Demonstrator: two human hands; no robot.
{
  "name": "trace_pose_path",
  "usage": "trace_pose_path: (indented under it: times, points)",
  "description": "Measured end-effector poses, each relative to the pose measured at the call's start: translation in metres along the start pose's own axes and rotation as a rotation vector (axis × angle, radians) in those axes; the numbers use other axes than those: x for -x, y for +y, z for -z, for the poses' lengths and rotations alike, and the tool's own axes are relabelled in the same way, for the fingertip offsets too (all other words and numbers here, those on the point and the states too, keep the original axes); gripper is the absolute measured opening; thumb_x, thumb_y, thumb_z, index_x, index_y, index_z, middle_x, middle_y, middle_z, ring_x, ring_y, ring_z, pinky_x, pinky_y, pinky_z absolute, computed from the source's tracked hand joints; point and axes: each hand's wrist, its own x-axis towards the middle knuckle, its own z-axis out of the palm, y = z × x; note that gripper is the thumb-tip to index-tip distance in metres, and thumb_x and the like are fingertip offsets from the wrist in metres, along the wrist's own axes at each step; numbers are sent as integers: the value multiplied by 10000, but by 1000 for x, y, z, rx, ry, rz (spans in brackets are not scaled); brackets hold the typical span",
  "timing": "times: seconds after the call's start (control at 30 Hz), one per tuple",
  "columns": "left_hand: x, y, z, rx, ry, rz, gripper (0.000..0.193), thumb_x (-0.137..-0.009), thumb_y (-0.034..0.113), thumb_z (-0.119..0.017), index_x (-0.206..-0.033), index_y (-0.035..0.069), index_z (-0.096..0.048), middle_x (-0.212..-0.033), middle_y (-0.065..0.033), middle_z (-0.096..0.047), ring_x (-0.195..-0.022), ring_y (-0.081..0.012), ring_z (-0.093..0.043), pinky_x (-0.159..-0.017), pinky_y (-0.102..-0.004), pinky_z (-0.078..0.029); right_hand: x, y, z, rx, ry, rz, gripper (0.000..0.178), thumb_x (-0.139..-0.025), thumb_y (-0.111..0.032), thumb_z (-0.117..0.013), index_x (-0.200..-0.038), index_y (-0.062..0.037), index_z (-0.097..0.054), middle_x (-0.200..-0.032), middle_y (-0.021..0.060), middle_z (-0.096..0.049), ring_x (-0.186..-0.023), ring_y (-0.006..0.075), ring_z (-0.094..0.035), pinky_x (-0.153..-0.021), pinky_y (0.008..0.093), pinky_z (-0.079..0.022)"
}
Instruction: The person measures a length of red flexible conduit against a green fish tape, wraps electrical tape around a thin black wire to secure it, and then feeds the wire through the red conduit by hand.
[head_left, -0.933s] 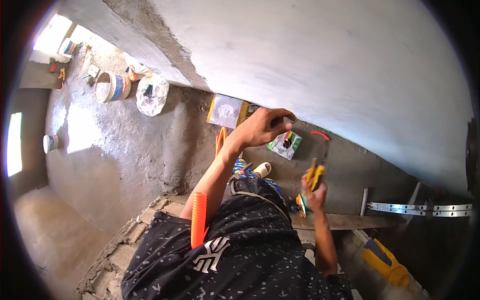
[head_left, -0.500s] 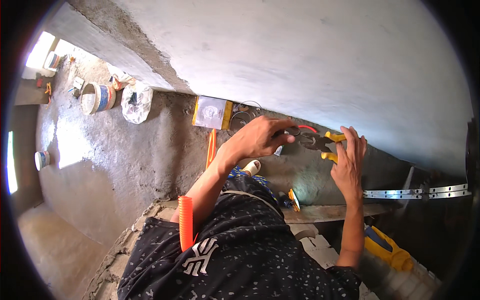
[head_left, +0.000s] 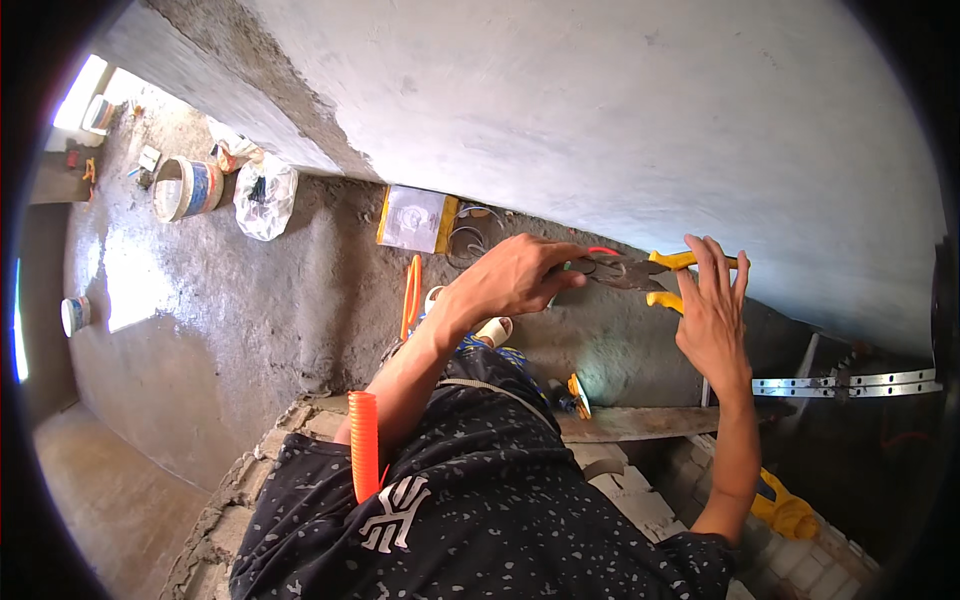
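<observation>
Pliers [head_left: 632,274] with yellow handles and dark metal jaws are in my right hand [head_left: 714,303], in front of the pale wall. Their handles are spread apart, with my fingers over the upper one. My left hand [head_left: 512,276] is closed in a pinch right by the jaw tips. What it pinches is largely hidden by the fingers. A short red curved piece [head_left: 603,250], thin like wire, shows beside its fingertips; whether it is held cannot be made out.
A plastered wall [head_left: 620,120] rises ahead. On the rough floor lie a yellow-edged packet [head_left: 414,219], dark wire coils [head_left: 467,244], a white plastic bag [head_left: 266,200] and a bucket [head_left: 187,189]. Perforated metal strips [head_left: 845,384] and a plank [head_left: 640,424] are at right. Orange coiled hose [head_left: 364,445] hangs near my left arm.
My right hand has shifted slightly right and turned, its fingers more stretched along the upper handle. The plier jaws now lie closer to my left fingertips, and less of the red piece shows.
</observation>
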Motion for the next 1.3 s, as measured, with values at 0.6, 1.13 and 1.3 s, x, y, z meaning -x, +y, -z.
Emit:
trace_pose_path:
  times: [0.6, 1.13, 1.3]
  points:
    - [14, -11, 3, 497, -425, 186, 355, -973, 290, -491, -941, -6, -684, -622, -75, -602, -558, -180, -569, -551, -304, -431, -6, 27, -19, -195, 64, 316, 149, -583, 8, -640, -731, 28, -634, -1040, 123, -544, -1016, 283, -514, -874, 420, -367]
    - [52, -74, 114, 416, 774, 149, 160, -912, -3, -550, -1034, -65, -633, -902, -145, -696, -822, -249, -702, -726, -306, -591, -44, -159, -136, -1905, -144, 69, 210, -798, -6, -684, -1002, -56, -689, -998, 88, -672, -856, 154, -640, -781, 304, -512]
    - [60, -69, 121, 305, 921, 52, 128, -908, -13, -552, -988, -69, -635, -893, -140, -695, -858, -224, -691, -806, -317, -571, -75, -212, -160, -1644, -149, 568, 281, -766, 12, -701, -1042, -36, -679, -945, 92, -699, -804, 147, -653, -770, 293, -508]
